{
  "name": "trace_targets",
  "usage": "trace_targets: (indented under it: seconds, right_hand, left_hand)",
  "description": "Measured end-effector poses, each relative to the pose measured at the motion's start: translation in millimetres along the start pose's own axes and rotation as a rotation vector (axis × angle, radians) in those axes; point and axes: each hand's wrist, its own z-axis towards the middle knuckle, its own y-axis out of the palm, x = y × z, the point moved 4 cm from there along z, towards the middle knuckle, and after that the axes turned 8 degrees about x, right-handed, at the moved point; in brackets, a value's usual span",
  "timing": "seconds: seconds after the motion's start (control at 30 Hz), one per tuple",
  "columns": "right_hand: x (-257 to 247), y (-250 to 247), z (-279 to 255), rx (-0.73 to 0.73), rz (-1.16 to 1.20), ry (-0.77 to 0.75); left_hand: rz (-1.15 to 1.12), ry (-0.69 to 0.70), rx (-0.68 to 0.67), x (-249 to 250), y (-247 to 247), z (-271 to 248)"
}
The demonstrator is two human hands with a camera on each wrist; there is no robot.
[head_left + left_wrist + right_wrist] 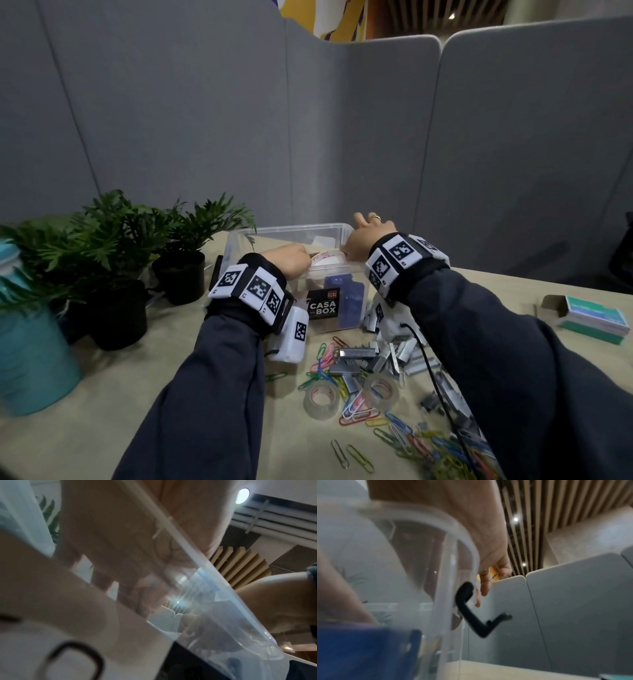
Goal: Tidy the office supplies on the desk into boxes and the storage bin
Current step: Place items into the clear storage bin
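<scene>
A clear storage bin (291,228) labelled CASA BOX stands at the middle of the desk, with a blue item (346,301) inside. My left hand (308,262) reaches into the bin and holds a white tape roll (327,258) just below the rim; its fingertips are hidden. The left wrist view shows the fingers (130,566) blurred through the bin wall (188,547). My right hand (363,236) rests on the bin's right rear corner, fingers loosely spread. In the right wrist view the palm lies over the rim (467,545), above a black latch (471,615).
Two clear tape rolls (320,399) (380,389), coloured paper clips (428,442) and loose staple strips (376,356) lie in front of the bin. Staple boxes (592,318) sit at the right. Potted plants (178,267) and a teal bottle (27,359) stand at the left. Grey partitions enclose the desk.
</scene>
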Motion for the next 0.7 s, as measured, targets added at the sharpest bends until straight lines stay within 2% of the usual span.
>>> trace_targets:
  seconds: [0.17, 0.43, 0.5, 0.6, 0.7]
  right_hand:
    - [-9.9, -5.8, -3.3, -0.049, -0.063, 0.000]
    - [-3.0, -4.5, -9.1, -0.067, 0.142, 0.051]
    - [-1.9, -4.6, -8.0, 0.057, 0.143, 0.051]
    - [-2.0, -16.5, -12.4, 0.342, 0.126, 0.015]
    - [-0.9, -24.6, -14.6, 0.439, 0.110, -0.008]
  left_hand:
    - [0.046, 0.007, -0.003, 1.2, -2.3, -0.6]
    - [0.114, 0.037, -0.019, 4.5, -6.3, -4.4]
    - [0.139, 0.039, -0.049, 5.8, -5.0, -3.5]
    - [0.209, 0.034, -0.081, 6.4, -5.0, -4.2]
    - [0.281, 0.060, -0.116, 3.1, -4.1, 1.1]
